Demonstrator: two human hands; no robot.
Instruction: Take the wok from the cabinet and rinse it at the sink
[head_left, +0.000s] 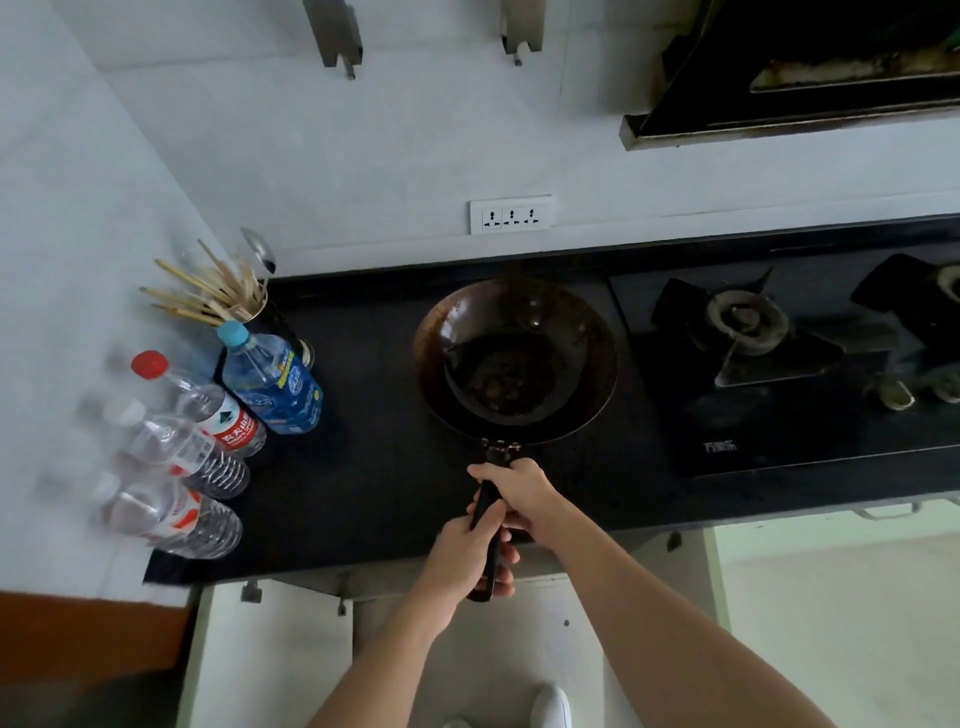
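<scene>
Gripping the wok (514, 358) handle (487, 512): left hand (465, 558) curled round its 6 o'clock end, right hand (522, 496) curled round just above. Over dark surface (374, 467); bottles (208, 431) at 9 o'clock, stove (769, 364) at 3.

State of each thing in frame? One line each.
wok: upright, over counter, held by handle
left hand: grips handle end
right hand: grips handle nearer bowl
cabinet door: open
gas burner: unlit
red-capped bottle: upright, capped
wall socket: nothing plugged in

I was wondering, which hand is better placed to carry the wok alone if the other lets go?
Probably the right hand: it grips the handle nearest the wok, so the load would lever less. The left hand holds the handle's far end.
</scene>
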